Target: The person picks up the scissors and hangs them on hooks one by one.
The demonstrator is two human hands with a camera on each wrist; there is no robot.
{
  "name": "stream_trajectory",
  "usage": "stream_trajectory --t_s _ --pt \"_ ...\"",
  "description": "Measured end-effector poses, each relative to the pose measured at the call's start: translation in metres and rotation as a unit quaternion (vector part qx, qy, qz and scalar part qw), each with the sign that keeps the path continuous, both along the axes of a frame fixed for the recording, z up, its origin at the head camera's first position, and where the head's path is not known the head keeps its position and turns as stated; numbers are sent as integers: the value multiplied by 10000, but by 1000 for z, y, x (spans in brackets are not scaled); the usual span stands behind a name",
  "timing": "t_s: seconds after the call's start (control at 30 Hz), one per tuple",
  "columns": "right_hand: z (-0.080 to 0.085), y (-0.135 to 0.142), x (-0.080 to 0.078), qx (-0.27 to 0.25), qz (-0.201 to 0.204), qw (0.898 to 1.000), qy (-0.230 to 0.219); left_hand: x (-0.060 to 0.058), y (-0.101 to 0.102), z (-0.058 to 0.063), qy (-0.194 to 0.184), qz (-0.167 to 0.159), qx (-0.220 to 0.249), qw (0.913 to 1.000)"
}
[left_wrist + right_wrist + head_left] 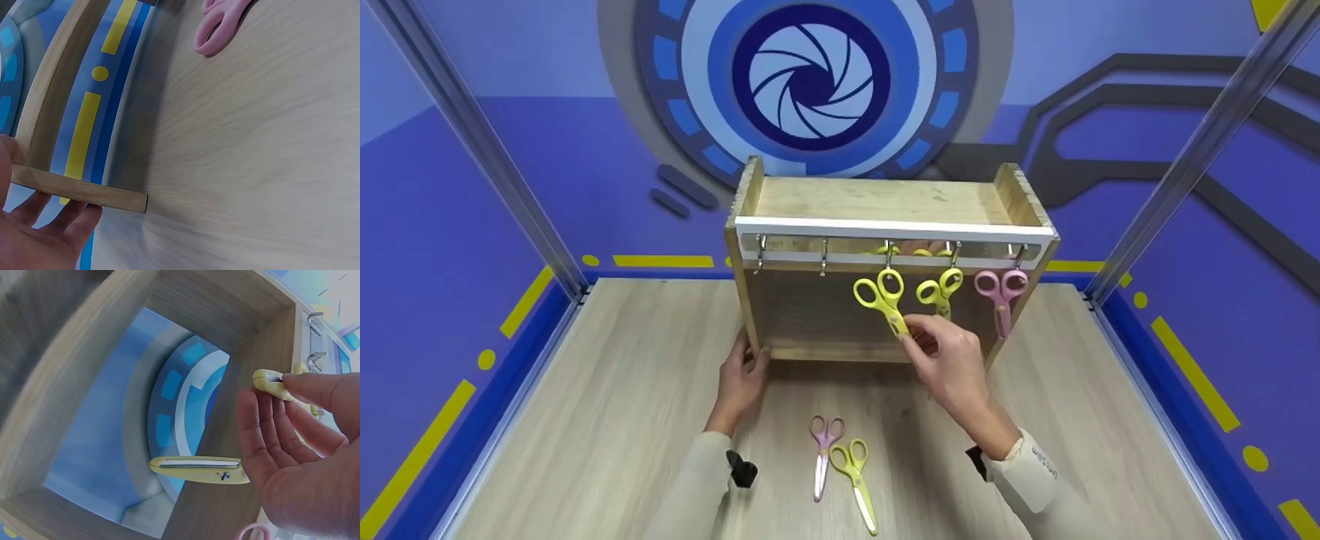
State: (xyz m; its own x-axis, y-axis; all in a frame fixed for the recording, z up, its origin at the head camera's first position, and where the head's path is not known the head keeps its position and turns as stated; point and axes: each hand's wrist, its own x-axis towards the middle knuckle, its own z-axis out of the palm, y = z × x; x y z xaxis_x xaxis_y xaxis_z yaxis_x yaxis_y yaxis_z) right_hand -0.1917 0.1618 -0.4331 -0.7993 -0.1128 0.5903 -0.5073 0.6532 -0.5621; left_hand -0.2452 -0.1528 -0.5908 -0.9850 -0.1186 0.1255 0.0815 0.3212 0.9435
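My right hand (949, 360) pinches a pair of yellow scissors (879, 294) by the blade end, handles up. One handle loop overlaps the middle hook (889, 255) of a wooden rack (877, 354). To its right hang more yellow scissors (941, 291), partly behind my hand, and pink scissors (1001, 289) on the end hook. In the right wrist view, thumb and fingers meet on the held scissors (270, 386), beside the other hanging yellow pair (197, 471). Low on the rack's left side, my left hand (741, 379) grips the wooden side panel (84, 189) between thumb and fingers.
Pink scissors (821, 454) and yellow scissors (853, 472) lie on the table (615, 420) in front of the rack. Two bare hooks, including the leftmost hook (761, 253), are on the rack's left half. Metal posts (1192, 150) and blue walls surround the table.
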Motion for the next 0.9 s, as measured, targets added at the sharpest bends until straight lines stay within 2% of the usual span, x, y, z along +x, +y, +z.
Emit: stream_trajectory --t_s 0.5,0.9 --pt "-21 -13 -21 -183 -95 9998 -23 2 0 0 62 22 -102 9999" --pt "-29 -19 -31 -205 -64 9998 11 3 -1 1 61 -26 -82 9999"
